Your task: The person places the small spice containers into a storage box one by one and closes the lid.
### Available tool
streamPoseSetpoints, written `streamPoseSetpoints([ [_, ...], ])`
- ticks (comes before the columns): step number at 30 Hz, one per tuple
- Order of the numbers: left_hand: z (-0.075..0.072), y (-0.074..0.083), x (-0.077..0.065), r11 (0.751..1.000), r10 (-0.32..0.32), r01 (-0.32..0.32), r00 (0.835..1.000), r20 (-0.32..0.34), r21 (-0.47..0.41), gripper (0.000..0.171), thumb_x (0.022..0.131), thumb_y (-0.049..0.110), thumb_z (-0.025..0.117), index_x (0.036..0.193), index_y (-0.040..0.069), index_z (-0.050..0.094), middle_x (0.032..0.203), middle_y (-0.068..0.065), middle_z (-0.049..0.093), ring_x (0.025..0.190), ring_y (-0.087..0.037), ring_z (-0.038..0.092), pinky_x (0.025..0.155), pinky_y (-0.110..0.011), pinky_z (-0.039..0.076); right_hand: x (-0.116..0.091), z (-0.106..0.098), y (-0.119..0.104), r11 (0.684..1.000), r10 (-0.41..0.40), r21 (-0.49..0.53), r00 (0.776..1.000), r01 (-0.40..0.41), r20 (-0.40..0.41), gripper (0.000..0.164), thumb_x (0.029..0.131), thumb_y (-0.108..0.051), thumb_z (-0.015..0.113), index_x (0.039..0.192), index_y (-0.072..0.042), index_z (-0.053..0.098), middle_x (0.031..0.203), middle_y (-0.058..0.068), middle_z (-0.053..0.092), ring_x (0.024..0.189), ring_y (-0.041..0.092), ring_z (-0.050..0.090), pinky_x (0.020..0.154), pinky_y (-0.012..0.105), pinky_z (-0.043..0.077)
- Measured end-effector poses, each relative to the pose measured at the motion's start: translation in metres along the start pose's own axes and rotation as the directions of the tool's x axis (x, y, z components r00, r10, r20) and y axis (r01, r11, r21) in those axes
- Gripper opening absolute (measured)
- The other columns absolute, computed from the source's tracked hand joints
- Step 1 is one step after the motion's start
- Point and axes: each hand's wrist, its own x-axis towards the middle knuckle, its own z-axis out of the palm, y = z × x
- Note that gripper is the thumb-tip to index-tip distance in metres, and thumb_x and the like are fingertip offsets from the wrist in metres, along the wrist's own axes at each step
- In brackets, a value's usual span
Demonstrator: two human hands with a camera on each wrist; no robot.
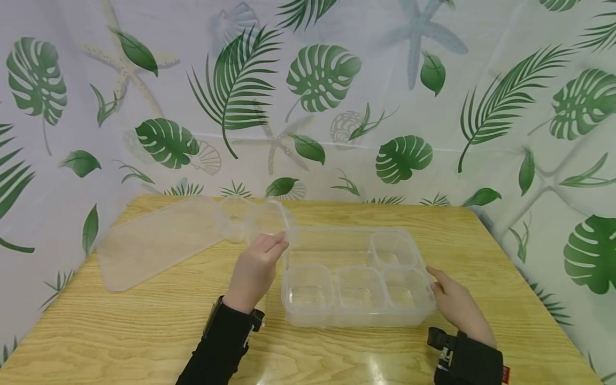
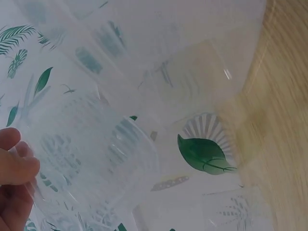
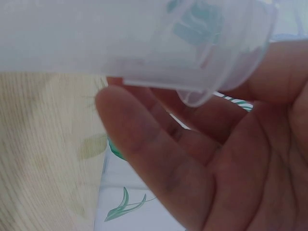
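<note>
A clear plastic box [image 1: 356,318] with several small square tubs inside stands on the wooden table. My left hand [image 1: 257,270] is above its back left corner and pinches the edge of a thin, clear rounded plastic piece [image 2: 96,154]. Whether that piece is a lid or a small tub, I cannot tell. At the box's right side, my right hand [image 1: 457,305] holds the wall. The right wrist view shows curled fingers [image 3: 139,130] under the box's rim and side. Part of the thumb is hidden there.
A large translucent flat lid [image 1: 154,243] lies at the table's left, with small clear plastic pieces [image 1: 235,227] at its right end. Behind the wooden table [image 1: 327,353] hangs a leaf-patterned cloth [image 1: 346,160].
</note>
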Motion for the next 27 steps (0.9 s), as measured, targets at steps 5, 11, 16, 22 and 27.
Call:
streamPoseSetpoints([
  [5,0.008,0.005,-0.001,0.997,0.074,-0.074,0.997,-0.001,-0.003,0.032,0.063,-0.022,0.062,0.086,0.000,0.068,0.096,-0.011,0.064,0.084,-0.022,0.059,0.072,-0.026,0.049,0.000,0.000,-0.001,1.000,-0.005,0.009,1.000,0.005,-0.004,0.042,0.094,-0.006,0.031,0.133,0.009,0.027,0.109,0.034,0.048,0.054,0.019,0.038,0.049,0.030,0.033],
  [11,0.014,0.011,-0.001,0.991,0.131,-0.131,0.991,-0.014,-0.018,0.027,0.064,-0.020,0.065,0.082,-0.001,0.069,0.095,-0.009,0.065,0.083,-0.020,0.059,0.071,-0.024,0.049,0.000,0.000,0.000,1.000,0.005,0.022,1.000,-0.005,0.004,0.042,0.095,-0.006,0.031,0.134,0.009,0.026,0.109,0.033,0.048,0.052,0.019,0.037,0.048,0.031,0.033],
  [16,0.018,0.016,0.000,0.982,0.189,-0.189,0.982,-0.032,-0.025,0.023,0.066,-0.017,0.065,0.081,0.000,0.069,0.094,-0.009,0.065,0.083,-0.019,0.060,0.073,-0.022,0.048,0.000,0.000,0.001,1.000,0.006,0.026,1.000,-0.007,0.007,0.042,0.095,-0.006,0.031,0.134,0.009,0.026,0.108,0.033,0.049,0.048,0.019,0.035,0.047,0.031,0.033],
  [22,0.023,0.020,-0.001,0.970,0.241,-0.242,0.969,-0.044,-0.017,0.018,0.066,-0.011,0.069,0.079,0.001,0.069,0.091,-0.008,0.066,0.079,-0.017,0.060,0.073,-0.020,0.048,0.000,0.001,0.000,1.000,0.012,0.020,1.000,-0.012,0.010,0.043,0.095,-0.007,0.031,0.134,0.009,0.026,0.109,0.033,0.049,0.051,0.019,0.037,0.048,0.031,0.033],
  [27,0.026,0.024,-0.002,0.969,0.245,-0.246,0.969,-0.013,-0.037,0.014,0.069,-0.008,0.069,0.079,0.001,0.069,0.093,-0.008,0.066,0.084,-0.017,0.060,0.076,-0.021,0.047,0.000,0.000,0.000,1.000,0.004,0.018,1.000,-0.004,0.003,0.043,0.094,-0.006,0.031,0.134,0.009,0.026,0.108,0.033,0.049,0.051,0.019,0.036,0.048,0.031,0.033],
])
